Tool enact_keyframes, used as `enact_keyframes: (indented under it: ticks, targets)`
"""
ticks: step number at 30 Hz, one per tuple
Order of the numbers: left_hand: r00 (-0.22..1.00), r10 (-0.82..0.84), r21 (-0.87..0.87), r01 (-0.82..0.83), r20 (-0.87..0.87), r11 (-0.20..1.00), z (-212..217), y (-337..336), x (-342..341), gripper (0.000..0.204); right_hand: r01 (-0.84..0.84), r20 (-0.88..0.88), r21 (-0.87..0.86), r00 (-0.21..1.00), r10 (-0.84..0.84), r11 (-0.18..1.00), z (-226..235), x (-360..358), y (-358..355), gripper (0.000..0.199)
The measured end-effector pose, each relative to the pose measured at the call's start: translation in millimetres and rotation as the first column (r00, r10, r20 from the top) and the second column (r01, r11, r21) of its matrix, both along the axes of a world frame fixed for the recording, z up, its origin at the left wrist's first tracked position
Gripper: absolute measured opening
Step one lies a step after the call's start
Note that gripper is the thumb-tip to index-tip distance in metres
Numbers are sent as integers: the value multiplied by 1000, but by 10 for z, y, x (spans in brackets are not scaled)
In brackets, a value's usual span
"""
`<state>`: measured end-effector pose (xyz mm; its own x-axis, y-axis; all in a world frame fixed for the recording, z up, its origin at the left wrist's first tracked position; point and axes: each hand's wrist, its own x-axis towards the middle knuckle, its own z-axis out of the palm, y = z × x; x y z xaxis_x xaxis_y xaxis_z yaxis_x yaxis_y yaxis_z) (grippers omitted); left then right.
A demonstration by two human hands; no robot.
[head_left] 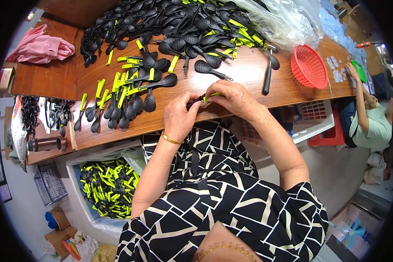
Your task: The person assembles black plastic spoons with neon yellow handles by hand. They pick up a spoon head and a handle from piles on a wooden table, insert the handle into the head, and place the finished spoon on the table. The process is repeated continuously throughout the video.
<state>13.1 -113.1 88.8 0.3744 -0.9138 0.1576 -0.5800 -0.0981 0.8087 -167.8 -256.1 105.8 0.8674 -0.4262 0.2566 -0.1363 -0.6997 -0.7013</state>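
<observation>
My left hand (180,114), with a gold bangle at the wrist, and my right hand (235,98) meet at the table's near edge. Between their fingertips both pinch a small black and lime-green spoon (201,99); fingers cover most of it, so its head does not show. Just beyond my right hand lies a black slotted spoon (208,69) with a bare, short stem. Left of my left hand, several black slotted spoons with lime-green handles (137,89) lie in overlapping rows.
A large heap of black spoons (174,22) covers the back of the wooden table (244,87). Right of it are a red basket (309,67), a black-handled tool (267,76) and plastic bags (284,22). Below left, a lined bin (81,187) holds green-handled spoons. Another person (373,124) works far right.
</observation>
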Motion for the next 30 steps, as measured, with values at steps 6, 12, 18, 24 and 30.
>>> enact_keyframes:
  ticks: [6, 12, 18, 24, 30]
  targets:
    - [999, -5, 12, 5, 38, 1000, 53, 12, 14, 13, -12, 45, 64, 999, 10, 998, 29, -5, 26, 19]
    - [987, -100, -18, 103, 127, 995, 115, 45, 19, 13, -33, 78, 39, 997, 29, 999, -19, 13, 16, 19]
    - [969, -216, -17, 220, 117, 975, 94, 217, 46, 18, -36, -18, -391, 999, 31, 920, -178, -88, 46, 26]
    - [577, -86, 200, 414, -812, 888, -471, 706, 100, 26, -146, 124, -586, 956, 266, 797, -280, -48, 243, 19]
    - [471, 7, 6, -3, -882, 1000, -803, 738, -480, 15, 47, 80, -387, 997, -17, 921, -369, 1, 538, 19]
